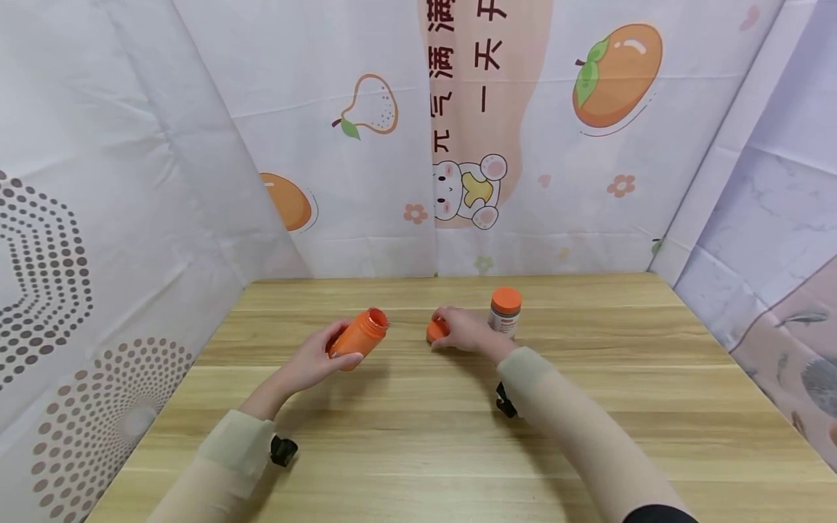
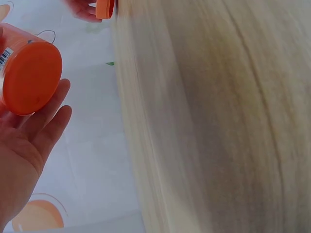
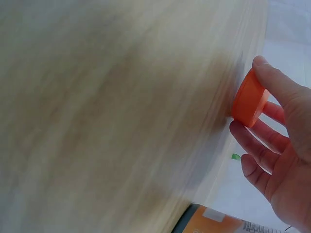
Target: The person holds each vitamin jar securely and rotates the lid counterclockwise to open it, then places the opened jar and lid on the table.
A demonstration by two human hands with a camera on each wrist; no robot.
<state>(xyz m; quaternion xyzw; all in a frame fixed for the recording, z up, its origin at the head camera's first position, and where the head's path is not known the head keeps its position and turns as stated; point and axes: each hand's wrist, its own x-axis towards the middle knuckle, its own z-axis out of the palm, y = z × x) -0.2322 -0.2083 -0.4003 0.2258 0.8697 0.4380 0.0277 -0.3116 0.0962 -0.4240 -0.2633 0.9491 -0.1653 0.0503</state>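
My left hand (image 1: 318, 356) grips an orange bottle (image 1: 361, 337) around its body and holds it tilted, its uncapped mouth facing up and to the right. In the left wrist view the bottle's round orange base (image 2: 33, 77) faces the camera, and part of a barcode label shows on its side. To the right, my right hand (image 1: 461, 331) pinches an orange screw cap (image 1: 437, 330) between thumb and fingers, low over the wooden table. The right wrist view shows the cap (image 3: 250, 99) tipped on its side in those fingers.
Behind the right forearm stands a second bottle (image 1: 505, 312) with an orange cap and a printed label. The wooden table (image 1: 418, 443) reaches back to a patterned curtain (image 1: 294, 87). A black wrist camera (image 1: 283, 450) sits by the left cuff.
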